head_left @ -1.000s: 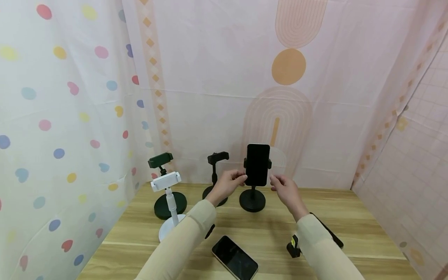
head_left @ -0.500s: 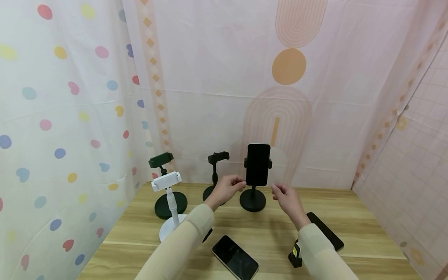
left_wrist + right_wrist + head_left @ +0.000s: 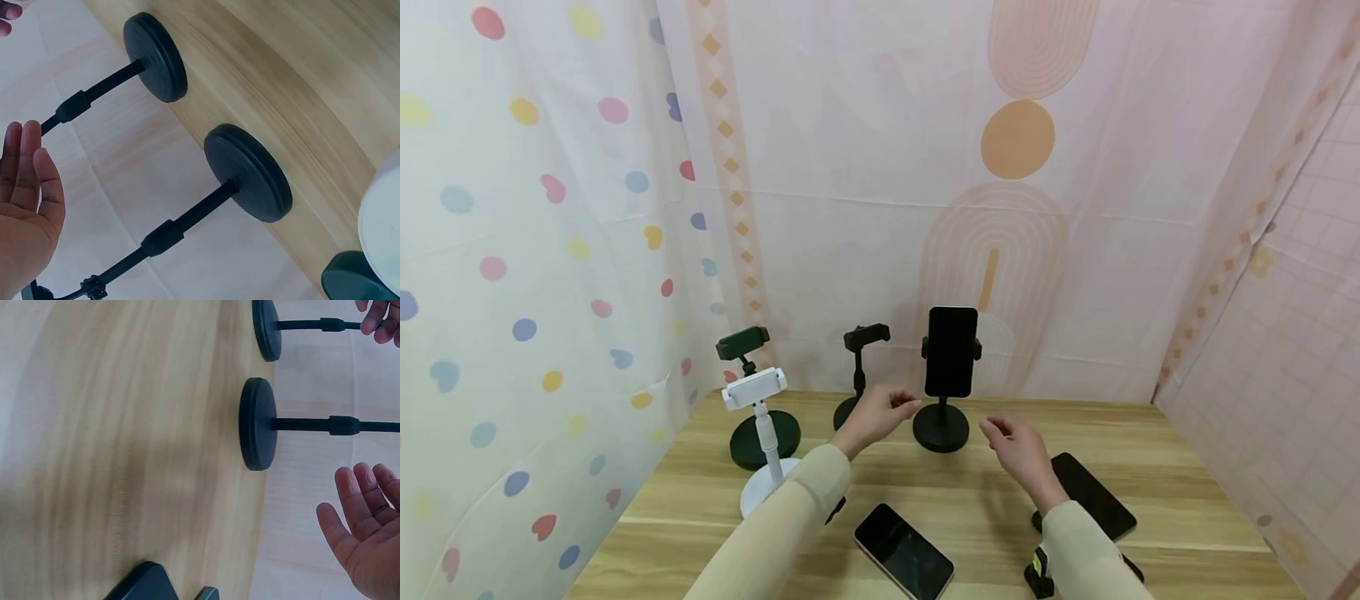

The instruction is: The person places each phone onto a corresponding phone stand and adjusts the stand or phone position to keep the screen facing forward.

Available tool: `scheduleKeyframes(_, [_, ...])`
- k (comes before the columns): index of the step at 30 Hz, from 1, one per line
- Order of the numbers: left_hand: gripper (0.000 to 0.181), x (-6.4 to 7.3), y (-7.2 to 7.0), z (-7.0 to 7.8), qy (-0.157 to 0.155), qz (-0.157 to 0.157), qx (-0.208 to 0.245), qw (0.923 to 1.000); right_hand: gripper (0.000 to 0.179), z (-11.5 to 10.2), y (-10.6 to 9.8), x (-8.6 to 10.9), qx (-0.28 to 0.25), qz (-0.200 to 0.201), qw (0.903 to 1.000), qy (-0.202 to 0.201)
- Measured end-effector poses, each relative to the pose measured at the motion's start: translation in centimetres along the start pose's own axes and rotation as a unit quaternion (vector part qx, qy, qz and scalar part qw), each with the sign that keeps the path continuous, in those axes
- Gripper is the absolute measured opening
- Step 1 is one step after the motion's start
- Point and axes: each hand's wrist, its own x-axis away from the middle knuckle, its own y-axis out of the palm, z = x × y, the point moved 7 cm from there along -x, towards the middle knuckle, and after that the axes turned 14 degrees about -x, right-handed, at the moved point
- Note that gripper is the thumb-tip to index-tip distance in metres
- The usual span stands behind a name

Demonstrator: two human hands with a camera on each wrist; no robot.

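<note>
A smartphone (image 3: 951, 354) with a dark screen stands upright, clamped in a black phone holder (image 3: 942, 429) with a round base. My left hand (image 3: 876, 417) is in front and left of it, fingers relaxed and holding nothing. On the other side my right hand (image 3: 1018, 454) hovers above the table, apart from the phone, fingers loosely bent. In the left wrist view, the left hand (image 3: 31, 212) appears beside the black holders' stems. The right wrist view shows the right hand (image 3: 369, 537) with its fingers spread, facing the nearer holder's base (image 3: 257, 425).
An unoccupied black phone holder (image 3: 867, 336) stands behind my left hand. Further left are a dark green holder (image 3: 743, 342) and a white one (image 3: 756, 388). One phone (image 3: 904, 550) lies flat near the front; a dark phone (image 3: 1093, 497) lies beside my right sleeve. Curtains surround the table.
Both hands have drawn back from the phone in the holder, down and toward me. The clamped phone stays upright. More of the dark phone by the right sleeve shows now.
</note>
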Motion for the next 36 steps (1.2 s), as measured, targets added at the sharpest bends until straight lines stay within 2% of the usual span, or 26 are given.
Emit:
scheduleKeyframes(8, [0.018, 0.9, 0.5, -0.2, 0.035, -0.025, -0.079, 0.9959, 0.037, 0.0, 0.3, 1.8, 0.049, -0.030, 0.9980, -0.026])
scheduleKeyframes(14, [0.017, 1.3, 0.8, -0.8, 0.043, -0.050, -0.155, 0.9857, 0.035, -0.1, 0.8, 2.5, 0.096, -0.048, 0.9930, -0.051])
scheduleKeyframes(21, [0.013, 1.7, 0.8, -1.1, 0.066, -0.045, -0.226, 0.9707, 0.036, 0.3, 1.5, 3.5, 0.148, -0.071, 0.9847, -0.058])
scheduleKeyframes(25, [0.015, 1.7, 0.9, -1.7, 0.059, -0.046, -0.256, 0.9637, 0.037, 0.4, 1.7, 3.9, 0.181, -0.080, 0.9784, -0.061])
scheduleKeyframes(31, [0.019, 1.6, 0.9, -2.4, 0.034, -0.051, -0.276, 0.9591, 0.043, 0.5, 2.2, 4.5, 0.235, -0.101, 0.9658, -0.043])
scheduleKeyframes(36, [0.037, 1.7, 0.9, -2.8, 0.005, -0.060, -0.305, 0.9503, 0.046, 0.2, 2.4, 5.3, 0.266, -0.110, 0.9566, -0.046])
